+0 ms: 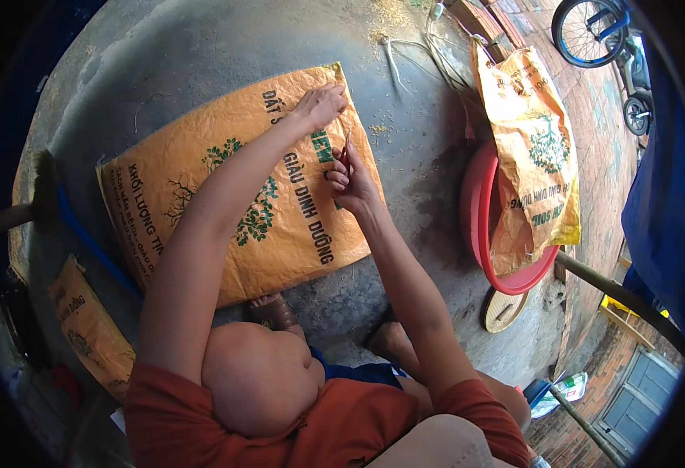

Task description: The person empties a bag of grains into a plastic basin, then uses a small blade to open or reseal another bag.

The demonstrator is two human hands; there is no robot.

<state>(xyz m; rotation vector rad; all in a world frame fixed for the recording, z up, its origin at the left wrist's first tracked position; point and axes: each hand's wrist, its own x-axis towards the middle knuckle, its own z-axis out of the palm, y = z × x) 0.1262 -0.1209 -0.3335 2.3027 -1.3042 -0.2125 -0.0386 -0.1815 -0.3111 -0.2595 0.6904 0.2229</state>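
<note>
A large orange woven sack [194,148] printed with black letters and green trees lies on the concrete floor in front of me. At its far right corner, my left hand [320,108] has its fingers curled on the sack's edge. Just nearer to me, my right hand [355,181] is closed around a small thin tool [347,150] with a dark reddish handle and a narrow tip that points away from me. The tip is close to the sack's right edge; whether it touches is too small to tell. The fingers partly hide the tool.
At the right, another orange sack [531,148] hangs over a red plastic basin [479,210]. A round woven tray [504,309] lies beside it. White cords [436,51] trail across the floor at the back. A broom [44,191] and a smaller orange sack [89,327] are at the left.
</note>
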